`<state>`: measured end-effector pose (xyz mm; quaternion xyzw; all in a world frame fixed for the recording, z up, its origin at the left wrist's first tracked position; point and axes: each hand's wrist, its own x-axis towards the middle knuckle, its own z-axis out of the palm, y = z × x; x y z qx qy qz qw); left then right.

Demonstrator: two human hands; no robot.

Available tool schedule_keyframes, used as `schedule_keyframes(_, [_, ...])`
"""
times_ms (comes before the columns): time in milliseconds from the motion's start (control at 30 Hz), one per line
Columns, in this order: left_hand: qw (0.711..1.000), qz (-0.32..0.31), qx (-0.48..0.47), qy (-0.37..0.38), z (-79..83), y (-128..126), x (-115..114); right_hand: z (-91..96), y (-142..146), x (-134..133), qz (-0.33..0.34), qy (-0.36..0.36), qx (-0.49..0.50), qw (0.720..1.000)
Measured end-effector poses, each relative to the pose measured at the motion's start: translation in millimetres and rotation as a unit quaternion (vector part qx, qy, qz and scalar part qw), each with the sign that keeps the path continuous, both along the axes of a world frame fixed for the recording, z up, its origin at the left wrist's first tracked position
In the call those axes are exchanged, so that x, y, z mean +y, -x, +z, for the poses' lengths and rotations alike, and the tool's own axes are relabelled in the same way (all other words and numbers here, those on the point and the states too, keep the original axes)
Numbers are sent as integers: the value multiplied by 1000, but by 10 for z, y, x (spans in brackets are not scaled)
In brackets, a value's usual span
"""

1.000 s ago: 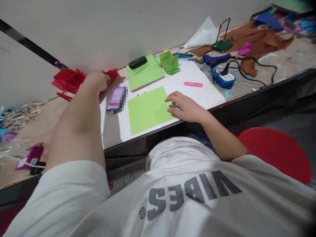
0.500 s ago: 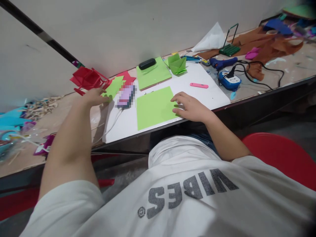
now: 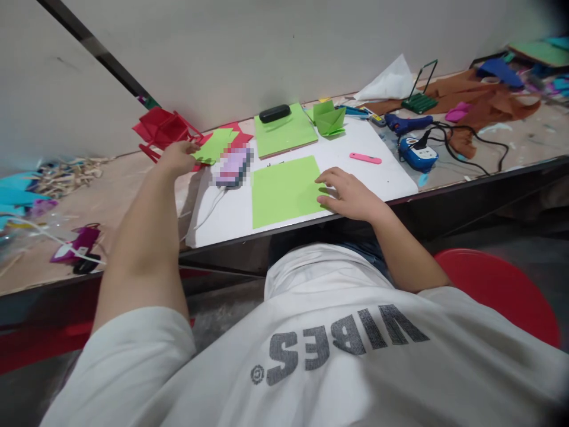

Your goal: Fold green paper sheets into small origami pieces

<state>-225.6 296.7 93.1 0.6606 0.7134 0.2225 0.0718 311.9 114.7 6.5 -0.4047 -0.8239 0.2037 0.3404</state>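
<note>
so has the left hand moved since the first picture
Yes. Judged against the phone, the left hand has moved further to the left and somewhat back toward the person's side of the table.

This looks to be a craft workshop, or a craft corner inside some room. A long worktable (image 3: 116, 203) runs along a plain wall (image 3: 231, 53). In the middle of the frame there are green paper sheets (image 3: 284, 193) and a folded green paper form (image 3: 329, 118). At the left I see a red folded form (image 3: 162, 127) and a heap of thin pale scraps (image 3: 71, 178) (probably wood, but I am not sure). At the right lie a blue glue gun (image 3: 406, 123), a power socket (image 3: 418, 154) and crumpled brown sheets (image 3: 493, 98), all together in working disorder.
</note>
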Motion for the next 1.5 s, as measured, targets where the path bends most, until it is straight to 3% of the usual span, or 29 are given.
schedule_keyframes(133, [995,87,-12,38,77,-168,-77,18,7,-4,5,-6,-18,1000])
schedule_keyframes(267, [995,69,62,-35,237,-388,-362,19,12,-10,17,-10,-13,1000])
schedule_keyframes(367, [990,26,97,-97,246,-595,-792,3,11,-7,21,-9,-8,1000])
schedule_keyframes(433, [984,-47,109,-130,144,-749,-1160,-6,10,-2,21,-10,-13,1000])
schedule_keyframes(533, [976,-131,109,-136,-135,-942,-1665,-5,11,5,21,-12,-29,999])
schedule_keyframes(633, [985,-132,84,-79,-399,-1034,-1909,22,11,1,22,-12,-51,998])
schedule_keyframes(767, [987,-134,89,10,-478,-1115,-1852,80,20,-21,10,-2,-99,995])
schedule_keyframes(967, [990,-117,75,32,-370,-1406,-1779,150,80,-71,-16,10,-141,990])
schedule_keyframes(1300, [989,-122,-81,34,-477,-1341,-1847,193,132,-65,46,-14,-165,985])
schedule_keyframes(1500, [941,-169,-290,31,-637,-1456,-1680,172,133,-66,43,-18,-166,985])
